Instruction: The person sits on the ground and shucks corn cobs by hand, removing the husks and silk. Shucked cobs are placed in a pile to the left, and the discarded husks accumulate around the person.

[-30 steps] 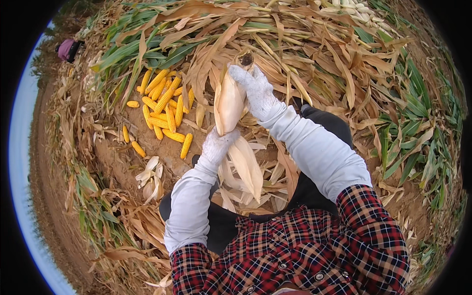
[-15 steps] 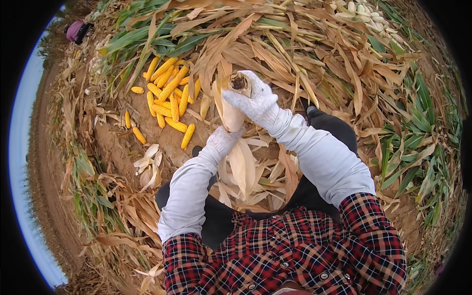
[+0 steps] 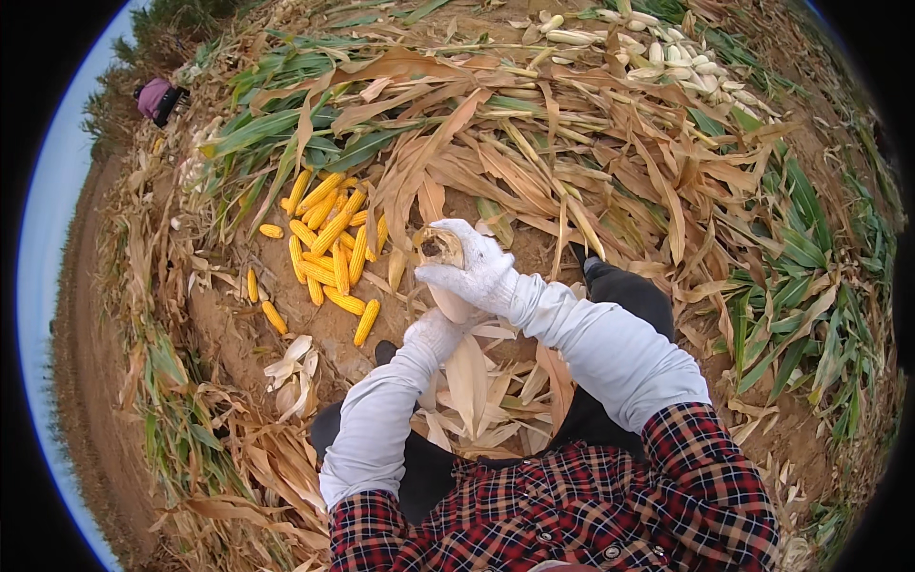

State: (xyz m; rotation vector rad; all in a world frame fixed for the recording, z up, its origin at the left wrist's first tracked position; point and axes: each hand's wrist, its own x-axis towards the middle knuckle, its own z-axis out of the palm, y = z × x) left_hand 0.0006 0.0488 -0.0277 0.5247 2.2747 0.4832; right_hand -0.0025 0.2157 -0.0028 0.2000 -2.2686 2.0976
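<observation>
Both my hands wear white gloves and meet at an ear of corn (image 3: 450, 305) in pale husk, above the ground between my knees. My right hand (image 3: 477, 269) wraps round its upper part, by the cut brown stalk end (image 3: 440, 248). Lower down, my left hand (image 3: 434, 334) is closed at the ear's other end; its fingers are partly hidden behind the ear and the right hand. Below the hands, loose pale husks (image 3: 467, 386) lie between my legs. Husked yellow corn cobs (image 3: 334, 234) are heaped just beyond my left hand.
Dry and green corn stalks (image 3: 534, 143) spread across the ground ahead. More leafy stalks (image 3: 796, 257) lie at the right. Pale husked-looking ears (image 3: 681, 62) are piled far right. A person in a pink top (image 3: 152, 98) is far off at the upper left.
The view has tipped farther ahead, so the scene sits lower. My right hand has come slightly closer to my left. A husk flap at the ear's left side no longer shows.
</observation>
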